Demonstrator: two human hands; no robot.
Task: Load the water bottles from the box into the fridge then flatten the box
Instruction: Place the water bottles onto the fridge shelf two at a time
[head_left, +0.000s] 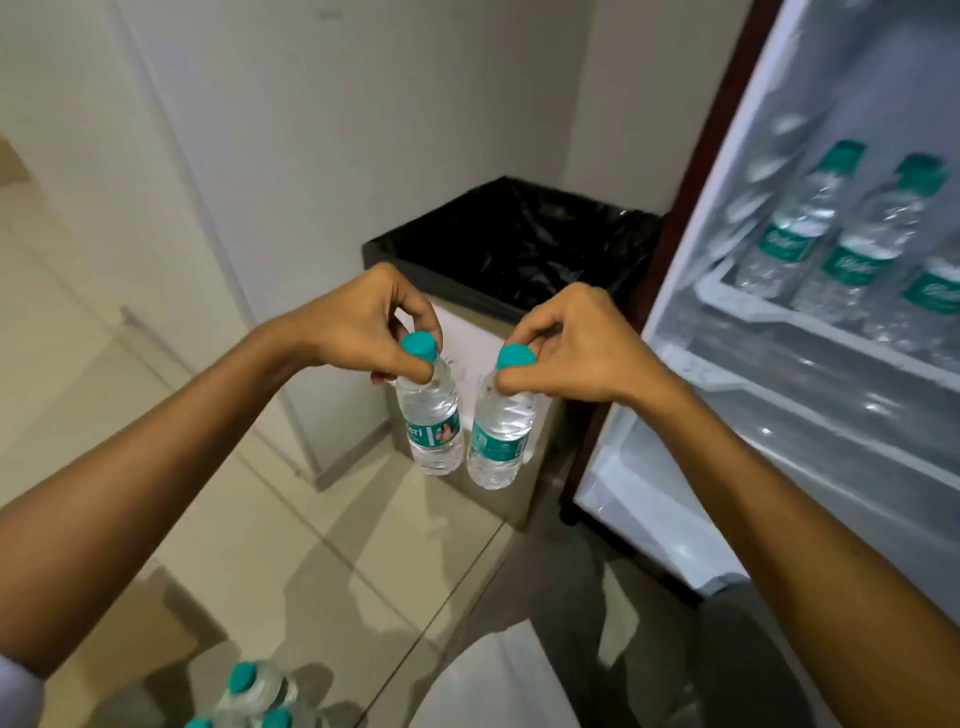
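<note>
2 clear plastic water bottles with teal caps hang side by side in the air before a black-lined square bin (511, 244). The left hand (358, 322) pinches one bottle (431, 410) at the neck, and the right hand (571, 345) pinches the other bottle (501, 431). The open fridge's door shelf (753, 299) holds more bottles (800, 228).

Even, soft indoor light; the fridge door (810, 322) at right glows bright and its bottles (831, 234) smear with blur; wide-angle bending curves the edges; faint floor shadows near
</note>
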